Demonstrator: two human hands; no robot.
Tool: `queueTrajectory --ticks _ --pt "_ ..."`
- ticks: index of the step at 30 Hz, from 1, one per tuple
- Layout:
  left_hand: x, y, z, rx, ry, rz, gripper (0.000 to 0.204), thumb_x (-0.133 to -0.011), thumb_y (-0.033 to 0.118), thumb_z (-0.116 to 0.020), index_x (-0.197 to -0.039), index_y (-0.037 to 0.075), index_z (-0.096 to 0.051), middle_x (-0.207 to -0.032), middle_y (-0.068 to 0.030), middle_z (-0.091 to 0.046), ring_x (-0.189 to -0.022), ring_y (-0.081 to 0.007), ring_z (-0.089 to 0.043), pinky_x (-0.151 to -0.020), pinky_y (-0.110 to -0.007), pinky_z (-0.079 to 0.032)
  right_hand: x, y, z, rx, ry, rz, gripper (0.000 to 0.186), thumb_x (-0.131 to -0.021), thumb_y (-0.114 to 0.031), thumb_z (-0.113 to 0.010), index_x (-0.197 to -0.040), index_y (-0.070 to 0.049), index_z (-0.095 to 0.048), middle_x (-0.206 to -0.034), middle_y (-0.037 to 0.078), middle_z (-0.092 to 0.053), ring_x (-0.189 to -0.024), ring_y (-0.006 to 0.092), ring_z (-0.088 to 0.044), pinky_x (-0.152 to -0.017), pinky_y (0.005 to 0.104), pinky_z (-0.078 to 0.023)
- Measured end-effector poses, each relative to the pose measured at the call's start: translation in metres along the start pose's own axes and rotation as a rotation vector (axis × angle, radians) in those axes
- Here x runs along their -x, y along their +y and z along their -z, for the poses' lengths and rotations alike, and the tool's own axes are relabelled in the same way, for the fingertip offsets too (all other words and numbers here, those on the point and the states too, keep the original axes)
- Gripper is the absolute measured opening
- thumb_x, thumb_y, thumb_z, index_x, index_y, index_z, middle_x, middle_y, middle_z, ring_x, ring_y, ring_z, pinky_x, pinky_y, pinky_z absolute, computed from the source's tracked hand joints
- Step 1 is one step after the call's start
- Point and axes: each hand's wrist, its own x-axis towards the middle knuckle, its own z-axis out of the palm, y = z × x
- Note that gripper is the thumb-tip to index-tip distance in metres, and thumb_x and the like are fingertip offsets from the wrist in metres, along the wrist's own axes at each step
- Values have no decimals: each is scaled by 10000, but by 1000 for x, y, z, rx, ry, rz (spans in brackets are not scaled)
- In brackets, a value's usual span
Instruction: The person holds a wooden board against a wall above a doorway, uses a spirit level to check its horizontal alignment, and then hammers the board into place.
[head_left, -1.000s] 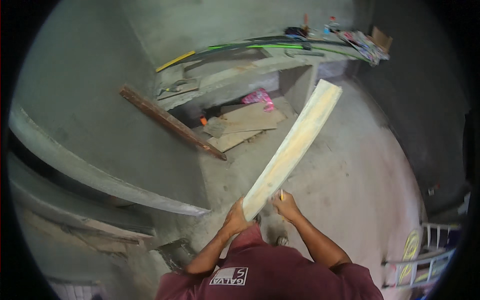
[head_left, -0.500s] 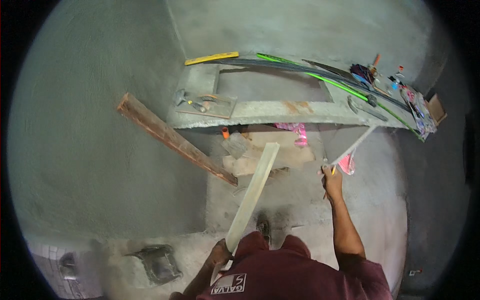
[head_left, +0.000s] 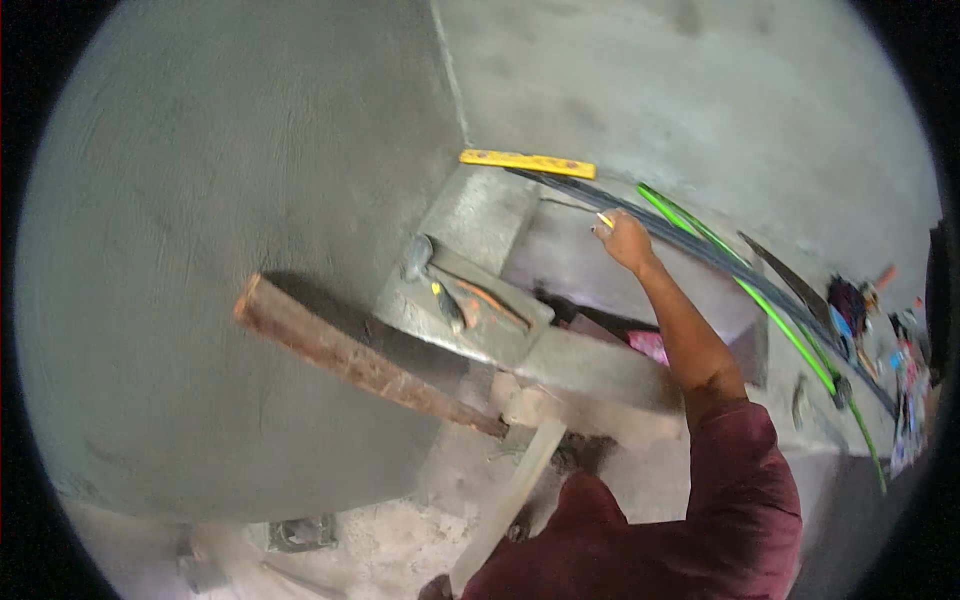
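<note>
My right hand is closed around a yellow pencil with a pale tip. That arm reaches forward over the opening in the concrete slab, close to the bundle of dark grey bars. At the lower edge my left hand is only partly in view, gripping the near end of a long pale board. The board slants up and away from me; its far end is below the slab's front edge. A yellow spirit level lies along the back wall, left of my right hand.
A rough brown timber leans at the left. On the slab rest a hammer, a bright green rod, and a dark saw blade. Mixed tools and a dark cloth lie at the right. A black container stands on the floor.
My right hand with the pencil has moved forward and left, from below the slab to over its opening. The view has shifted; my left hand is now mostly out of the picture.
</note>
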Motion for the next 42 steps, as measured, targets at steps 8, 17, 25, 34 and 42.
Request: queueTrajectory --ticks 8,17,25,34,42 --pt "-24 126 19 174 143 301 633 -576 363 -894 -1040 38 -610 -934 -201 -688 -939 -388 -667 -778 -466 -539 -190 71 -120 255 -190 100 531 -824 -296 -741 -1267 -41 -596 -1293 176 -598 -1218 362 -545 -1025 472 -460" --pt "-23 188 32 255 231 373 635 -575 376 -893 -1033 36 -614 -923 -206 -687 -933 -396 -666 -771 -476 -537 -262 121 -179 399 -117 204 536 -854 -422 -689 -1210 -22 -651 -1229 180 -647 -1216 366 -555 -1006 488 -470" --pt "7 173 -15 301 234 516 637 -574 388 -892 -1027 33 -619 -914 -210 -687 -927 -403 -665 -764 -484 -535 -273 100 -198 475 -462 55 468 -901 -438 -632 -1136 -35 -679 -1130 214 -682 -1123 365 -629 -957 479 -501" --pt "178 126 -148 189 127 589 643 -574 367 -891 -1035 7 -623 -934 -230 -684 -940 -418 -663 -782 -491 -532 -289 203 -233 608 -100 187 302 -979 -211 -528 -1213 -53 -635 -1027 126 -718 -863 291 -695 -754 418 -547" --pt "220 116 -173 386 105 747 760 -566 237 -877 -1165 -106 -557 -1147 -292 -639 -1064 -410 -654 -891 -440 -533 -180 134 -109 -57 119 -14 481 -1055 -294 -388 -1473 -62 -439 -1358 188 -564 -1202 306 -557 -1042 370 -397"
